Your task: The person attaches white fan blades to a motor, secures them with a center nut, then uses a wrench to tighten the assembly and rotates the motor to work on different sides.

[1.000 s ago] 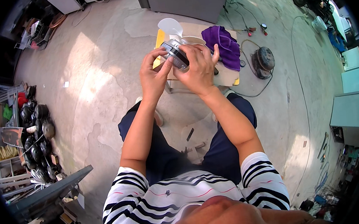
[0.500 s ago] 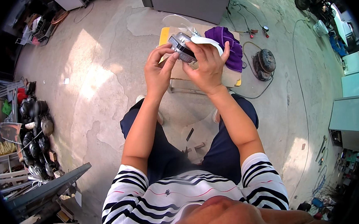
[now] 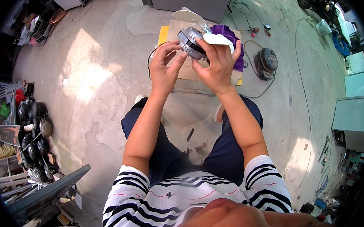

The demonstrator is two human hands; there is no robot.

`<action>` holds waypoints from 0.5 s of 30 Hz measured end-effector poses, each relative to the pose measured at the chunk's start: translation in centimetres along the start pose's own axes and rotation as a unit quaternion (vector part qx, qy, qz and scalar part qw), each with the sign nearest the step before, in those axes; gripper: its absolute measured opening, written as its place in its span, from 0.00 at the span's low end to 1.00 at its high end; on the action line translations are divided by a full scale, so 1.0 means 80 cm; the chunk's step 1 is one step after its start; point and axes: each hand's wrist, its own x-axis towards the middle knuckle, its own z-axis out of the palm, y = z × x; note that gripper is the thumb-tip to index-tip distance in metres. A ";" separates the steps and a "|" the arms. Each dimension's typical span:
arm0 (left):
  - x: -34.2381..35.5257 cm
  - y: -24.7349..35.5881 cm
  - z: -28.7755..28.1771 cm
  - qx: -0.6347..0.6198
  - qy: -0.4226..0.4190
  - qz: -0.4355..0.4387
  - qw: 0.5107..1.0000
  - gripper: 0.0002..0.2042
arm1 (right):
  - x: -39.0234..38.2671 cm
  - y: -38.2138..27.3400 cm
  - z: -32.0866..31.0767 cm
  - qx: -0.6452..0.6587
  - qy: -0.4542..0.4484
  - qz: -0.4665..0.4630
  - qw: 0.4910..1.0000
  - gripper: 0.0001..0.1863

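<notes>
A silver fan motor [image 3: 191, 42] with a black band round its middle is held up above a small yellow-edged stool. White fan blades [image 3: 220, 39] are fixed to its far side. Around the motor's right side closes my right hand [image 3: 216, 69], its thumb underneath and a finger across the band. My left hand [image 3: 166, 70] pinches the motor's left end between thumb and fingertips. Beneath lies a cardboard sheet [image 3: 183, 74] on the stool, with a purple cloth [image 3: 237, 63] at its right, partly hidden by my right hand and the blades.
A round dark compressor [image 3: 266, 61] with a hose stands on the concrete floor to the right, near gauges [image 3: 267, 29] on hoses. A grey cabinet [image 3: 189, 1] is beyond the stool. Black compressors [image 3: 33, 124] and scrap pile up at left. A dark strip [image 3: 190, 134] lies between my feet.
The motor has shifted slightly right and turned, so its blades show more above it. Both hands moved along with it. A dark cord now shows left of my left hand.
</notes>
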 end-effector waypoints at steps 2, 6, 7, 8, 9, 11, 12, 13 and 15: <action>0.001 0.000 0.001 0.025 -0.004 0.010 1.000 0.14 | 0.000 0.001 -0.001 -0.005 0.006 -0.003 1.000 0.34; 0.003 -0.009 0.002 0.056 0.010 0.033 0.998 0.13 | 0.000 0.002 -0.002 -0.008 0.008 -0.003 1.000 0.34; 0.004 -0.008 0.003 0.068 0.014 0.048 0.996 0.13 | 0.000 0.003 -0.002 -0.008 0.008 -0.002 1.000 0.34; 0.004 -0.006 0.003 0.090 0.013 0.058 0.994 0.13 | 0.000 0.003 -0.003 -0.009 0.008 -0.001 1.000 0.34; 0.003 -0.003 0.004 0.111 0.012 0.069 0.991 0.12 | 0.000 0.004 -0.004 -0.009 0.008 0.000 1.000 0.33; 0.003 0.000 0.007 0.136 0.016 0.084 0.987 0.12 | -0.001 0.006 -0.004 -0.015 0.009 -0.003 1.000 0.33; 0.003 0.000 0.009 0.139 0.021 0.087 0.986 0.12 | -0.001 0.007 -0.004 -0.018 0.010 -0.005 1.000 0.33; 0.003 -0.001 0.011 0.143 0.026 0.091 0.985 0.11 | -0.001 0.007 -0.004 -0.019 0.010 -0.005 1.000 0.33; 0.004 -0.003 0.017 0.106 0.049 0.078 0.990 0.12 | -0.001 0.007 -0.004 -0.021 0.010 -0.005 1.000 0.33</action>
